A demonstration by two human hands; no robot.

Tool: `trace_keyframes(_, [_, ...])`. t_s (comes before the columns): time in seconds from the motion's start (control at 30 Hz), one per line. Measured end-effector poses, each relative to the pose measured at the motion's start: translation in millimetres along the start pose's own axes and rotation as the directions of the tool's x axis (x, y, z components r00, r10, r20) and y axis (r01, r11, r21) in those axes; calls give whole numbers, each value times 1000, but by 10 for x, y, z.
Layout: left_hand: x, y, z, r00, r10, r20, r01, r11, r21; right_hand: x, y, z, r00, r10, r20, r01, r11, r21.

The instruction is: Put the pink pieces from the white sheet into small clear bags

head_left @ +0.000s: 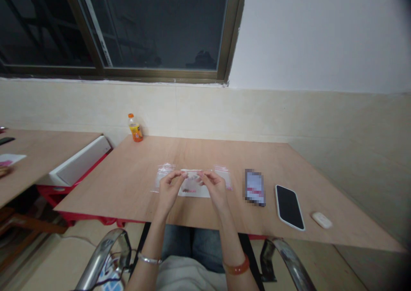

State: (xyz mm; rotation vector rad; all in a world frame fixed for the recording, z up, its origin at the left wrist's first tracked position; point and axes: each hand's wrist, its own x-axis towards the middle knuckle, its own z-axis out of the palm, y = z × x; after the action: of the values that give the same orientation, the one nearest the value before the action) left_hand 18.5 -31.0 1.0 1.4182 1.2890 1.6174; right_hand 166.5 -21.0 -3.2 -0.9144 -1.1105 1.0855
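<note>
Both hands are pinched at the upper corners of a small clear zip bag (pixel 192 180) over a white sheet of paper (pixel 202 192). My left hand (pixel 169 190) grips its left side between thumb and fingertips. On the opposite side, my right hand (pixel 217 190) has thumb and forefinger closed on the bag's edge. Small dark reddish bits show near the sheet's middle; whether they lie inside the bag or on the paper I cannot tell. Several clear zip bags (pixel 163 171) lie beside my left hand. Another clear bag (pixel 225 177) with a pink edge is partly behind my right hand.
To the right lie a phone with a blurred screen (pixel 254 188), a white-framed phone with a dark screen (pixel 290 207) and a small white case (pixel 321 220). An orange drink bottle (pixel 135 129) stands at the table's back left. A second table (pixel 41 149) is farther left.
</note>
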Motion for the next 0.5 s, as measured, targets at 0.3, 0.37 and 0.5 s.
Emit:
trace_keyframes(0.3, [-7, 34, 0, 1000, 19, 24, -19, 1000, 8, -1, -9, -16, 999, 4, 37, -5, 1000, 12])
trace_keyframes(0.37, [-14, 50, 7, 999, 22, 35, -22, 1000, 6, -10, -25, -21, 997, 21, 69, -21, 1000, 6])
trace_keyframes(0.5, [-43, 103, 48, 998, -6, 58, 7, 1000, -16, -29, -45, 2, 992, 29, 119, -28, 1000, -8])
